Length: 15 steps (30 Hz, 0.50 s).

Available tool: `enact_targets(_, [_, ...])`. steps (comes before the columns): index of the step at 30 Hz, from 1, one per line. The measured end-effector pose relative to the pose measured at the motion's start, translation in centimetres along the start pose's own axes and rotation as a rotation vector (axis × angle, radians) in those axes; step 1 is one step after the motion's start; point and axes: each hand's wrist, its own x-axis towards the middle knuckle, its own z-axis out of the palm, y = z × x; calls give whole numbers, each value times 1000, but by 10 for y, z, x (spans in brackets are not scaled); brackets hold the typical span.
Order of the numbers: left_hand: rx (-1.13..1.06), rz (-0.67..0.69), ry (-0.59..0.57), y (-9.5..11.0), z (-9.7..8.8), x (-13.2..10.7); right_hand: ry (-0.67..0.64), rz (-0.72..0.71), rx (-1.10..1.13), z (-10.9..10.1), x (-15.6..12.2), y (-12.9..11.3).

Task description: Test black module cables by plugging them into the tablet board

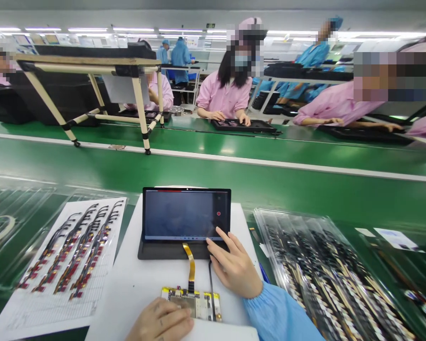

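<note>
A dark display panel [186, 215] stands propped on a white mat [135, 284] in front of me. A gold flex ribbon [190, 265] runs from its lower edge down to a small circuit board [199, 303]. My right hand [234, 267] rests at the panel's lower right corner, fingers spread and fingertips touching the screen edge. My left hand [161, 322] lies curled at the bottom, knuckles up, pressing on the near left part of the circuit board.
A sheet with several flex cables [74, 251] lies to the left. A clear tray of dark cable parts [326, 270] sits on the right. Beyond is a green conveyor belt [234, 175]; people in pink coats work across it. A pipe-frame rack [92, 90] stands at the far left.
</note>
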Motion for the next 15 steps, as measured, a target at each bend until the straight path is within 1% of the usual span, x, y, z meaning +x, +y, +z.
enact_targets(4, [-12, -3, -5, 0, 1, -2, 33, -18, -8, 1, 1, 1])
enact_targets(7, [-38, -36, -4, 1, 3, -6, 102, -18, -24, 1, 2, 3])
enact_targets(9, [-50, -58, -7, 2, 4, -10, 157, 20, -6, -2, 5, 4])
enact_targets(10, [-51, -67, -14, 3, 4, -12, 170, 64, 21, -5, 7, 4])
enact_targets(12, [-38, -83, -37, 5, 3, -15, 124, 173, 131, -16, 11, 1])
enact_targets(14, [-6, -99, -57, 7, 0, -15, -15, 245, 284, -33, 16, -6])
enact_targets(15, [15, -104, -62, 9, -1, -15, -104, 239, 354, -43, 17, -12])
